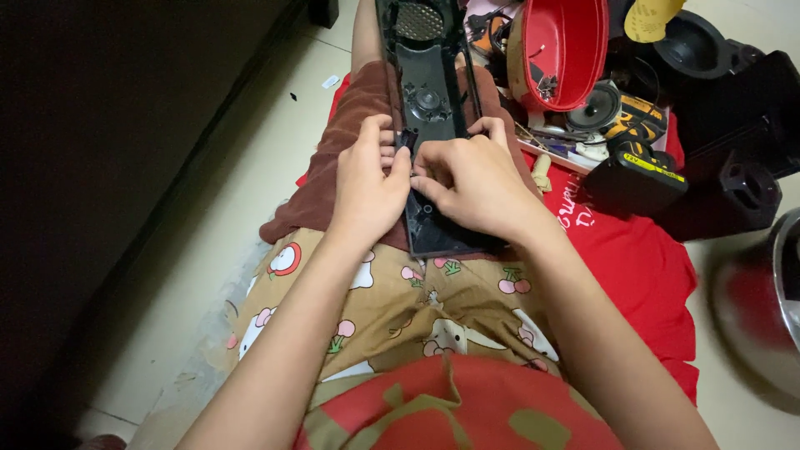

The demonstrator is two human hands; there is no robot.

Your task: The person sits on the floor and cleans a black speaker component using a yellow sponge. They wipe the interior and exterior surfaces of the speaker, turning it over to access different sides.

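A long black plastic speaker panel (428, 92) lies along my lap on a brown towel (350, 125), with a round mesh grille at its far end. My left hand (367, 179) and my right hand (471, 179) meet over the panel's near half. Both pinch a small black part (407, 140) on the panel's left edge, thumbs and fingertips pressed together. The panel's near end is hidden under my right hand.
To the right, on a red cloth (633, 250), lie a red oval shell (560, 50), a loose speaker cone (596, 107), a black and yellow cordless drill (637, 162) and black speaker housings (737, 125). A metal bowl (775, 300) sits far right. A dark cabinet (117, 167) stands left.
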